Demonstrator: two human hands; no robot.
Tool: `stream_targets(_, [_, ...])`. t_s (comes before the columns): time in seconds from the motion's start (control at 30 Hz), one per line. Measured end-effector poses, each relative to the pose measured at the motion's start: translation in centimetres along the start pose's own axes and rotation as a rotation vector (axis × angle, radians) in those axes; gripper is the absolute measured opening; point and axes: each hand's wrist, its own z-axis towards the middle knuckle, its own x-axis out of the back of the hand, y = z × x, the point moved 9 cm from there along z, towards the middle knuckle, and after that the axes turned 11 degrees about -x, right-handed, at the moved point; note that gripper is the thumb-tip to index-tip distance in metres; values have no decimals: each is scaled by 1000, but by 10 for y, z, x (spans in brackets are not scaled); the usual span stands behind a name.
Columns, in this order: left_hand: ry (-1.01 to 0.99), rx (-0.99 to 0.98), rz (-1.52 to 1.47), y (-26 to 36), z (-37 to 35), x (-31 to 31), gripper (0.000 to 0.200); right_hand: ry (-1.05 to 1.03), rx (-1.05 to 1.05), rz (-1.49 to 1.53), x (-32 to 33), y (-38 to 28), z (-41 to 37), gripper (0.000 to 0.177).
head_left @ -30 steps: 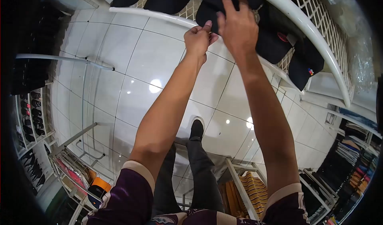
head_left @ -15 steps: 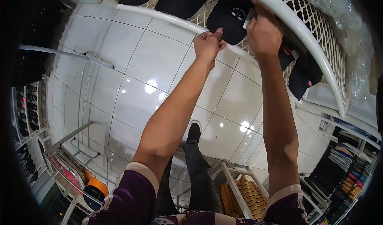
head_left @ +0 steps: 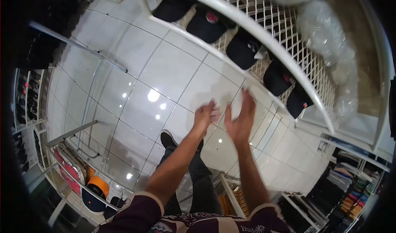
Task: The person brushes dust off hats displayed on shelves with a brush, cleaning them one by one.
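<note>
My left hand [head_left: 205, 116] is in the air over the tiled floor, its fingers loosely bent, slightly blurred and holding nothing. Beside it, my right hand [head_left: 241, 119] is empty, thumb apart from the raised fingers. Both hands are clear of the row of dark caps on the white mesh rack. Nearest above them are a cap with white lettering and a tag [head_left: 242, 51] and a cap with a small red mark [head_left: 277, 78]. A black cap with a round red emblem [head_left: 206, 24] sits further left, and one with a colourful patch [head_left: 298, 102] lies at the right end.
A curved white rail [head_left: 264, 31] runs along the mesh rack, with clear plastic wrapping [head_left: 326, 30] behind it. Metal rails [head_left: 76, 43] stand at left. An orange and navy cap [head_left: 95, 195] hangs at lower left. Folded clothes [head_left: 352, 191] fill shelves at lower right.
Both hands have come off the lettered cap and dropped back toward my body, empty. That cap now rests in the row on the rack. The view has shifted, and a second shoe now shows.
</note>
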Motion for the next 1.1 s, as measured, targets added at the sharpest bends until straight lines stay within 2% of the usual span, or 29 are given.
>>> stream_targets(0.13, [123,187,-41,-16,-101,93,52,-237,-217,102,3,-44,-98,56])
stream_targets(0.23, [304,202,-97,-8,-164,177,45,-382,-184,193,4,-99,-150,49])
stream_targets(0.33, [446,33,-201,39,-224,245,37,-472,30,280,10,-165,-165,45])
stream_targets(0.43, [582,-144,-198,91,-286,296,46,-716,182,313,1,-230,-175,38])
stream_targets(0.5, [673,-241,-247,108,-322,321,44,-832,265,307,-9,-262,-180,37])
stream_targets(0.57, [765,-345,-332,121,-363,329,38,-901,407,277,-16,-291,-186,37])
stream_targets(0.67, [876,-448,-451,108,-408,334,38,-1074,625,313,-26,-330,-212,35])
stream_targets(0.77, [1024,-552,-571,83,-456,321,39,-1271,714,311,-28,-356,-245,36])
stream_targets(0.9, [1217,-548,-677,25,-502,297,37,-1428,903,267,-32,-365,-304,33])
stream_targets(1.1, [1486,-580,-647,-42,-576,311,40,-1687,983,206,-16,-391,-426,34])
